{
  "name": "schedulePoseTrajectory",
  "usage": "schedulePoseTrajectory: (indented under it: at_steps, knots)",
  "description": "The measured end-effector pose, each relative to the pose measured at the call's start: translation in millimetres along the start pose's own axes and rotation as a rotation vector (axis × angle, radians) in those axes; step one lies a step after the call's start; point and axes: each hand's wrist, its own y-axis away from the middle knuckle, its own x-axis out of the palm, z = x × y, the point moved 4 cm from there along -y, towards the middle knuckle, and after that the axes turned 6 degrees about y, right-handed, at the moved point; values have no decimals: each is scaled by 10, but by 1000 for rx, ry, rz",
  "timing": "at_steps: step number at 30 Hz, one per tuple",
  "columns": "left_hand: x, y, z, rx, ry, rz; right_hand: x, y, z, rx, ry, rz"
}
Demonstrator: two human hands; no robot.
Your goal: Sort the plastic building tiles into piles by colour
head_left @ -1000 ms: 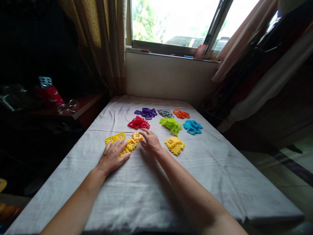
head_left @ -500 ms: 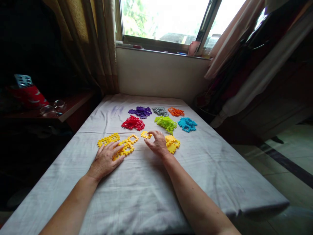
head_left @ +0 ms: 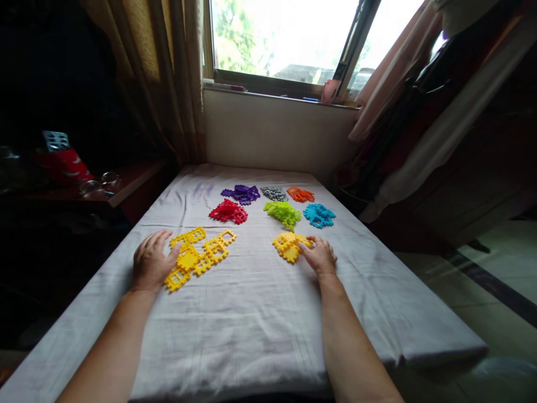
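Several flat yellow interlocking pieces (head_left: 187, 259) with toothed edges lie spread on the left part of the cloth, some solid and some with window-like openings. My left hand (head_left: 154, 260) rests at their left side, fingers stretched out and thumb towards them, holding nothing. To the right is a small pile of yellow pieces (head_left: 288, 246). My right hand (head_left: 321, 256) is at that pile's right edge, thumb and forefinger pinched on a yellow interlocking piece. The fingers partly cover this piece.
Behind the yellow pieces lie heaps of red (head_left: 229, 212), purple (head_left: 242, 193), grey (head_left: 274, 193), orange (head_left: 301, 194), lime green (head_left: 282, 213) and blue pieces (head_left: 319, 215). A pale cloth (head_left: 235, 336) covers the table. Glasses (head_left: 100, 184) lie on a side desk at left.
My right hand has moved right with a yellow piece, from the middle to the right-hand yellow pile. My left hand has slid left off the yellow pieces, uncovering them.
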Motion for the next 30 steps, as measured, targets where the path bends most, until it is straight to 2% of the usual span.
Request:
schedulePoseTrajectory:
  at_steps: [2, 5, 9, 14, 18, 21, 24, 27, 30]
  knots:
    - [33, -5, 77, -89, -85, 44, 18, 8, 36, -21, 18, 10]
    - [118, -14, 148, -217, -140, 184, 35, -14, 19, -16, -4, -16]
    - [144, -87, 176, -282, -175, 288, 102, -63, -53, -16, -39, -45]
    - [49, -187, 191, -279, -85, 216, 169, -124, -147, -42, -168, -185]
    - [-37, -189, 237, -345, 122, 52, 149, -160, -195, -76, -321, -307]
    - [-108, -190, 201, -300, 301, -109, 85, -142, -157, -129, -393, -412]
    - [-143, -181, 80, -224, 366, -174, 39, -81, -55, -213, -455, -470]
    - [-98, -141, -123, -85, 308, -119, 53, -3, 71, -272, -502, -439]
    - [-3, -66, -347, 120, 321, -25, 92, 94, 207, -320, -521, -400]
